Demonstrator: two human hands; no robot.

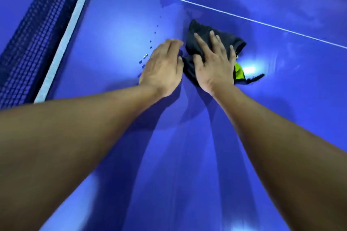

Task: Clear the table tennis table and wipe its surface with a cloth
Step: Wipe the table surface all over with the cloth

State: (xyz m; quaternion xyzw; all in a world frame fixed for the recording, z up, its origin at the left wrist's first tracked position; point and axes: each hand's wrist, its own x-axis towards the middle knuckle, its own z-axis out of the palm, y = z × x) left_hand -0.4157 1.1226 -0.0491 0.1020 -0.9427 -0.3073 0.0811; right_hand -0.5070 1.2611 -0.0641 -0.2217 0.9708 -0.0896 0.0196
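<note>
Right grip [214, 62] presses flat, fingers spread and released, on the bunched dark cloth [237, 42] lying on the desk [187, 155]. Beneath the palm, the cloth's long axis runs far-left to near-right. Left grip [161, 67], also flat and released, lies just beside it.

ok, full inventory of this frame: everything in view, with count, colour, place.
table: 1, blue, fills the view
line: 1, white, crosses the table beyond the cloth
net: 1, dark mesh with a white top band, upper left
droplets: several, clear, curved row just left of the left hand
cloth: 1, black with a yellow-green patch, bunched mid-table
left hand: 1, flat on the table at the cloth's left edge
right hand: 1, flat, pressing on the cloth
</note>
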